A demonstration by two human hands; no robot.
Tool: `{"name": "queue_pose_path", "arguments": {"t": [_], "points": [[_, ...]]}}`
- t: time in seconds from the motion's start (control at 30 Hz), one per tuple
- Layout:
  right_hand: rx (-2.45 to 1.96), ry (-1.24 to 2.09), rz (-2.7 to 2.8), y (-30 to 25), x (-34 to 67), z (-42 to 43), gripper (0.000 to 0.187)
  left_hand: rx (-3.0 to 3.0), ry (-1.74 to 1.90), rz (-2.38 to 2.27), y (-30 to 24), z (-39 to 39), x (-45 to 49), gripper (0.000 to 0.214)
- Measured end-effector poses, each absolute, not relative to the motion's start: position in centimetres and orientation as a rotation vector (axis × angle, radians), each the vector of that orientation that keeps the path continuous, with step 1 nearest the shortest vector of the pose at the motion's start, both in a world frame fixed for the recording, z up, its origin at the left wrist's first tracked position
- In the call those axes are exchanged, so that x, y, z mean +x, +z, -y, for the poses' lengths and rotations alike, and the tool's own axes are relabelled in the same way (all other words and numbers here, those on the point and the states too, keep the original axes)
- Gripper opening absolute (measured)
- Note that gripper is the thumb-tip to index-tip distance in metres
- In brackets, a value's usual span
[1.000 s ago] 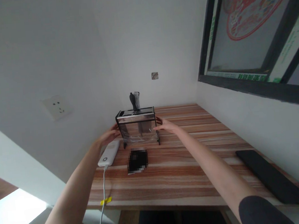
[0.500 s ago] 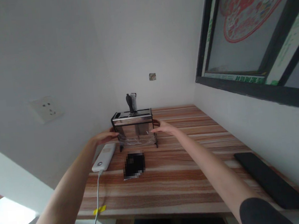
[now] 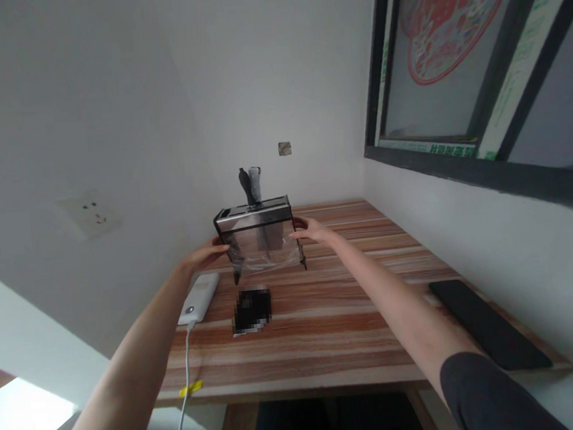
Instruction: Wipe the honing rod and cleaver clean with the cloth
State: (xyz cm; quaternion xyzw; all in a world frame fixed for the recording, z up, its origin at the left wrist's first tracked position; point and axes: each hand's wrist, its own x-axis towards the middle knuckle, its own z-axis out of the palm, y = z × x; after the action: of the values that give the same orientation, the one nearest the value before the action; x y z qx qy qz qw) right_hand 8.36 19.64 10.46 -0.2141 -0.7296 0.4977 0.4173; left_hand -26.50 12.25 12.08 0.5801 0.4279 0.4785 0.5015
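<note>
A knife holder (image 3: pixel 262 247) with a steel-and-black slotted top and a clear front is gripped at its two sides. My left hand (image 3: pixel 208 252) is closed on its left edge, thumb on the front. On the right edge, my right hand (image 3: pixel 312 231) holds it the same way, with the other fingers partly hidden behind. The holder tilts a little, and its black feet look raised off the table. Two handles rise from the top: a black one (image 3: pixel 246 186) and one in clear wrapping (image 3: pixel 255 183). A broad blade shows dimly through the front.
A white power strip (image 3: pixel 201 297) with a cable lies at left. A pixelated dark item (image 3: pixel 252 310) lies before the holder on the striped wooden table (image 3: pixel 328 345). A long black slab (image 3: pixel 486 321) lies at right. Walls stand left, behind and right, with a framed window (image 3: pixel 452 46).
Both hands have raised the knife holder slightly, and it now tilts. My view has shifted a little, so the table items appear moved slightly.
</note>
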Motion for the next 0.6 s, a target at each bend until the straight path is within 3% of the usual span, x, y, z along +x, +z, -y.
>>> {"name": "queue_pose_path", "arguments": {"t": [0.27,0.6], "points": [[-0.519,1.168,1.841,12.0,13.7,-18.8,0.064,1.513,1.125,-0.942,13.7,-12.3,-21.7,0.062],[-0.637,1.172,1.826,11.4,19.6,-17.2,0.063,1.546,1.096,-0.847,11.7,-13.8,-16.7,0.067]]}}
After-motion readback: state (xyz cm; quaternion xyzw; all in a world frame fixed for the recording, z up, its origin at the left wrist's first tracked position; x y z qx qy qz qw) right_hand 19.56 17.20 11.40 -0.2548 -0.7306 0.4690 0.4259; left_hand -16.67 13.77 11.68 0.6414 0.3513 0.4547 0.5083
